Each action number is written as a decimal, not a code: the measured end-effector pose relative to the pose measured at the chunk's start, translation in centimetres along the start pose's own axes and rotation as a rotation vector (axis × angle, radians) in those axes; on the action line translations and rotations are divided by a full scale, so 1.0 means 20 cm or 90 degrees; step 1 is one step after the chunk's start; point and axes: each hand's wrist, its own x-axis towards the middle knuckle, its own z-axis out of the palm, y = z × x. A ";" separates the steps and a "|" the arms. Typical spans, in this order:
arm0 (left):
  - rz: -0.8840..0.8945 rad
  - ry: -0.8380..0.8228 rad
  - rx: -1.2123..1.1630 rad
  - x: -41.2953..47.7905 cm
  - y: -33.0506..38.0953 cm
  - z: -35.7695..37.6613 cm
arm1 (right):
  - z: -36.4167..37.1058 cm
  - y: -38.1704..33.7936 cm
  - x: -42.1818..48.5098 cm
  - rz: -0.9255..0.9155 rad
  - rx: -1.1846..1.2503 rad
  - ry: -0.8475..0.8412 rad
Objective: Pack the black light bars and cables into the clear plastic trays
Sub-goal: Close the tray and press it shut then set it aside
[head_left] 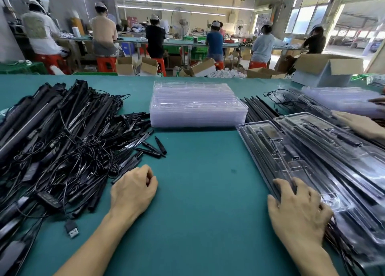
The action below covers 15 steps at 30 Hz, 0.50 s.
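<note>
A big tangled pile of black light bars and cables covers the left of the green table. A stack of empty clear plastic trays stands at the middle back. On the right lie filled clear trays holding black bars, overlapping one another. My right hand presses with spread fingers on the near end of the nearest filled tray. My left hand rests on the table beside the pile, fingers curled under, with nothing visible in it.
Short black spikes are scattered beside the pile. Loose black bars lie right of the tray stack. Another person's hand rests on the far filled trays. A USB plug lies near the front. Workers and cardboard boxes fill the background.
</note>
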 end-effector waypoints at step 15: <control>0.008 0.004 0.010 -0.01 0.01 0.00 | 0.05 0.03 0.01 -0.052 -0.013 0.033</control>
